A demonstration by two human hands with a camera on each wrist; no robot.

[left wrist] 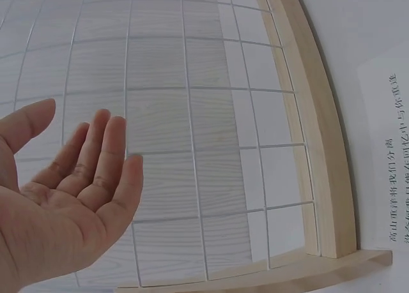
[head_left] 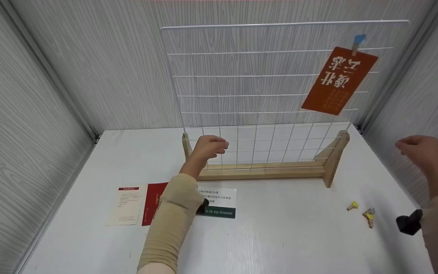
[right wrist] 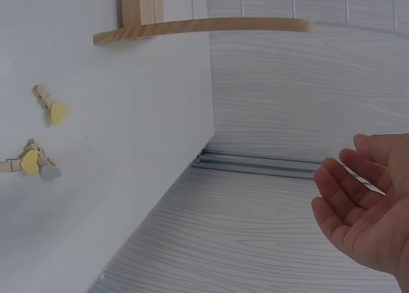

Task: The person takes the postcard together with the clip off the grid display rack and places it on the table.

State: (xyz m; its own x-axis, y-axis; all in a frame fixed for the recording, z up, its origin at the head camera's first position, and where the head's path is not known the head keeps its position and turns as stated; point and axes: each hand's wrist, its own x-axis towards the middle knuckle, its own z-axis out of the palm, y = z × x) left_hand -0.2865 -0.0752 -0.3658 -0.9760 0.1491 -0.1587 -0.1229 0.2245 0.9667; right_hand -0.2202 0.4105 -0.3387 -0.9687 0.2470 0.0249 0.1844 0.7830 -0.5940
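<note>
A white wire grid [head_left: 257, 95] stands upright in a wooden base [head_left: 264, 174]. From its upper right hangs a tilted red card [head_left: 338, 82] with white characters, held by a clothespin [head_left: 357, 42] with a blue top. My left hand [head_left: 208, 146] hovers before the grid's lower left, its fingers loosely bent and nothing in them; the palm shows in the left wrist view. My right hand [head_left: 422, 152] is raised at the far right, above the loose clothespins [head_left: 370, 217]. Its fingers are relaxed around nothing in the right wrist view.
On the white table [head_left: 280, 236] lie a cream card [head_left: 127, 205], a red card [head_left: 151, 201] and a white-and-green card [head_left: 219, 201], the latter two partly behind my left forearm. Another yellow-heart clothespin [head_left: 352, 206] lies at right. Grey wood-patterned walls [head_left: 32, 133] enclose the table.
</note>
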